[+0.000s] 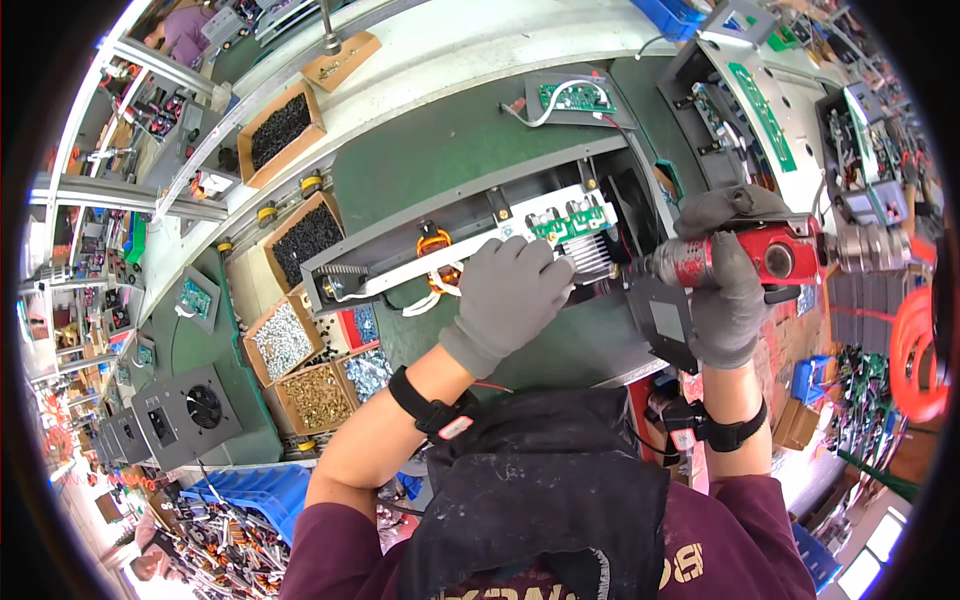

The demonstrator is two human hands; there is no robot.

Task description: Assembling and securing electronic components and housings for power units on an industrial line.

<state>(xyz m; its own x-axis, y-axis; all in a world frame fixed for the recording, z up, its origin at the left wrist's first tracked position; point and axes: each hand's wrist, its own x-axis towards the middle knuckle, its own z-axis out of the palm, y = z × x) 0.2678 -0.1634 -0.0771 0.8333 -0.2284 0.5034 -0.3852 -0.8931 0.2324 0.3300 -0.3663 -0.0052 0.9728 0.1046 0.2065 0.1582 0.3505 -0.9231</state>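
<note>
A long dark metal chassis [400, 236] lies in front of me, with a green circuit board [575, 225], a finned heat sink [592, 258] and an orange-wound coil [434, 243] inside. Over its near side lies my left hand [508, 298] in a grey glove, fingers curled beside the heat sink; what they hold is hidden. My right hand [728, 300], also gloved, is wrapped round a red power driver [692, 262]. The driver lies roughly level, its nose pointing left at the chassis's right end. Below the nose, a dark plate [662, 315] with a pale rectangle stands at that end.
To the left stand boxes of black screws [307, 243], silver screws [282, 342] and brass-coloured parts [318, 398]. A board on a grey plate [575, 98] lies beyond the chassis. Grey fan panels [190, 412] stand far left, above a blue crate [250, 495].
</note>
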